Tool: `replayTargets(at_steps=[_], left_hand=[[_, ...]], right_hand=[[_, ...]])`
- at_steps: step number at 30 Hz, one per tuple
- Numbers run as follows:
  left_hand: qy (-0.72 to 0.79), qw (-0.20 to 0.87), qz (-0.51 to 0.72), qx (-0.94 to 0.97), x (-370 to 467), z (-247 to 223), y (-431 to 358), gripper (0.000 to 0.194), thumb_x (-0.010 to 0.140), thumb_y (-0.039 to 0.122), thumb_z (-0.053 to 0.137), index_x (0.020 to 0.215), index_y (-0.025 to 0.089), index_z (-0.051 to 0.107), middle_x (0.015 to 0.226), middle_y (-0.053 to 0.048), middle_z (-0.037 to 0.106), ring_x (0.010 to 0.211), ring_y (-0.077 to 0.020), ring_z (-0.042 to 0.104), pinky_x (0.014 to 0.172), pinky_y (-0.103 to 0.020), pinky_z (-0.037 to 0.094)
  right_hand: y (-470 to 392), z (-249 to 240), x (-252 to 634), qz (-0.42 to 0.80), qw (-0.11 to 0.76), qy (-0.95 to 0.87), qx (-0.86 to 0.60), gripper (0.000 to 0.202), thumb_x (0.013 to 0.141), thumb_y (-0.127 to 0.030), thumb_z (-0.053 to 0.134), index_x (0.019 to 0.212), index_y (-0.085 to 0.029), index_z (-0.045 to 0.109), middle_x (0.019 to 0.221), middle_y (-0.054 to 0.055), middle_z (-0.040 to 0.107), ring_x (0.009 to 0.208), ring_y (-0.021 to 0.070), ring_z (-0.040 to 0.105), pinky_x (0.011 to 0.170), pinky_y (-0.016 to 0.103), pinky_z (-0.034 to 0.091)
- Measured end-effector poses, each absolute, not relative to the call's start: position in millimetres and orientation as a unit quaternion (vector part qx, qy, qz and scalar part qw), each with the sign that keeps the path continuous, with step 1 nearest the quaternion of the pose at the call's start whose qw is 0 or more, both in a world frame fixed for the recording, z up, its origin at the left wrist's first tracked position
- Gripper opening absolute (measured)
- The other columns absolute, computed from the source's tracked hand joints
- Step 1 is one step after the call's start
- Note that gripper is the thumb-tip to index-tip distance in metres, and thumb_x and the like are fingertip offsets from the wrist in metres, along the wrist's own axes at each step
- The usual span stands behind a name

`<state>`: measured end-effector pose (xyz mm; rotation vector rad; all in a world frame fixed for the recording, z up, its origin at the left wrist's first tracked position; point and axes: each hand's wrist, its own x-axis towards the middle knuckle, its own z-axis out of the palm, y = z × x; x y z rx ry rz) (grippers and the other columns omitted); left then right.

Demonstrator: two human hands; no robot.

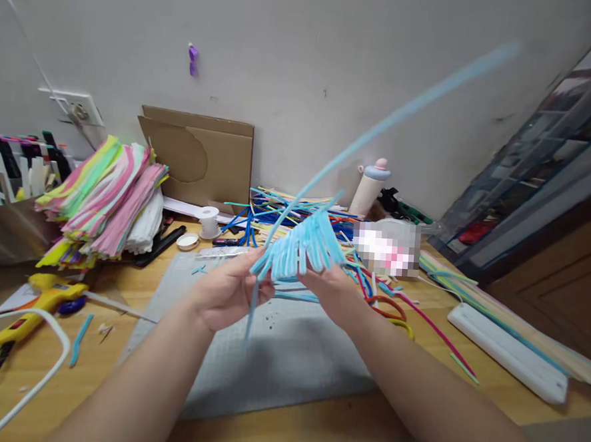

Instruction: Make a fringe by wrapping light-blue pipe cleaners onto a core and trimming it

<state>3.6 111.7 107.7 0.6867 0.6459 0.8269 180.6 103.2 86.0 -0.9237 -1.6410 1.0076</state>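
Bare forearms (150,379) reach in from the lower edge, and above the grey mat (286,374) on the table (262,439) a light-blue fringed piece (308,248) is held up off the surface. It looks fuzzy, soft and very light, likely wire-cored, so it should bend readily and keep a bend; squeezing might flatten its rows. The left hand (231,287) pinches its left end; the right hand (334,290) supports the lower right side, but its fingertips are hidden and I cannot tell how tightly they close. Those two edges seem the safest hold. One long strand (381,129) sweeps up to the right and could snag. Coloured stems (270,213) crowd the space behind, a magenta stem (439,333) lies right, and a white cable (64,347) loops beside the yellow glue gun (45,299) at left
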Motion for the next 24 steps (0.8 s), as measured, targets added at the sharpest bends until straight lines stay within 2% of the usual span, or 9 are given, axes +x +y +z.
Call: replayTargets(at_steps=[3,6,9,12,14,15,17,20,24], left_hand=[[0.268,0.863,0.357,0.235,24,97,112,0.011,0.081,0.016,0.056,0.072,0.015,0.061,0.064,0.001,0.055,0.054,-0.0048,0.049,0.054,-0.017,0.041],[0.291,0.846,0.369,0.253,35,86,109,0.013,0.079,0.015,0.051,0.074,0.015,0.063,0.065,-0.001,0.060,0.059,-0.0089,0.056,0.061,-0.022,0.045],[0.351,0.779,0.414,0.314,30,76,107,0.012,0.072,0.015,0.055,0.083,0.016,0.062,0.080,-0.003,0.065,0.076,-0.0140,0.062,0.072,-0.026,0.046],[0.492,0.627,0.485,0.359,13,70,106,0.020,0.068,0.014,0.053,0.087,0.018,0.055,0.088,-0.003,0.061,0.082,-0.0167,0.061,0.071,-0.029,0.045],[0.571,0.423,0.554,0.434,0,71,105,0.026,0.071,0.017,0.051,0.096,0.021,0.051,0.096,-0.004,0.058,0.088,-0.0181,0.058,0.072,-0.030,0.044],[0.583,0.301,0.568,0.496,-6,73,104,0.029,0.073,0.020,0.052,0.102,0.022,0.050,0.103,-0.004,0.056,0.095,-0.0196,0.055,0.078,-0.032,0.043],[0.556,0.114,0.502,0.652,-12,80,99,0.025,0.077,0.025,0.055,0.101,0.022,0.052,0.109,-0.005,0.056,0.107,-0.0233,0.050,0.092,-0.040,0.036],[0.500,0.043,0.338,0.796,-11,89,93,0.018,0.079,0.034,0.059,0.094,0.024,0.059,0.106,-0.004,0.061,0.108,-0.0255,0.050,0.098,-0.045,0.026],[0.472,0.088,0.240,0.844,-6,83,93,0.021,0.072,0.039,0.067,0.086,0.024,0.063,0.095,-0.002,0.066,0.099,-0.0245,0.055,0.101,-0.047,0.019]], right_hand=[[111,91,165,0.508,0.496,-0.610,-0.351,0.031,0.080,-0.050,0.055,0.083,-0.019,0.057,0.070,-0.001,0.056,0.064,0.0122,0.052,0.060,0.025,0.045],[113,92,161,0.584,0.488,-0.544,-0.353,0.030,0.079,-0.047,0.059,0.076,-0.017,0.056,0.062,-0.004,0.052,0.049,0.0077,0.044,0.045,0.020,0.036],[115,93,168,0.576,0.489,-0.549,-0.357,0.029,0.079,-0.043,0.061,0.072,-0.015,0.057,0.064,-0.001,0.058,0.055,0.0085,0.051,0.051,0.020,0.041],[116,92,179,0.569,0.465,-0.562,-0.381,0.030,0.078,-0.042,0.062,0.066,-0.015,0.054,0.060,-0.002,0.059,0.051,0.0084,0.053,0.050,0.021,0.042],[115,87,183,0.593,0.426,-0.557,-0.397,0.031,0.078,-0.044,0.061,0.068,-0.016,0.053,0.060,-0.002,0.060,0.046,0.0090,0.054,0.043,0.020,0.040],[113,84,184,0.604,0.408,-0.556,-0.398,0.031,0.077,-0.044,0.061,0.069,-0.016,0.052,0.060,-0.001,0.060,0.046,0.0096,0.056,0.041,0.020,0.039],[108,75,184,0.621,0.381,-0.561,-0.394,0.032,0.076,-0.045,0.062,0.070,-0.015,0.052,0.061,-0.001,0.061,0.047,0.0101,0.058,0.039,0.019,0.039],[102,61,180,0.649,0.348,-0.561,-0.378,0.031,0.076,-0.045,0.064,0.075,-0.015,0.054,0.061,-0.002,0.060,0.048,0.0096,0.058,0.038,0.017,0.039],[100,44,177,0.701,0.318,-0.537,-0.345,0.029,0.074,-0.041,0.066,0.083,-0.014,0.057,0.068,0.000,0.062,0.054,0.0107,0.061,0.041,0.017,0.042]])
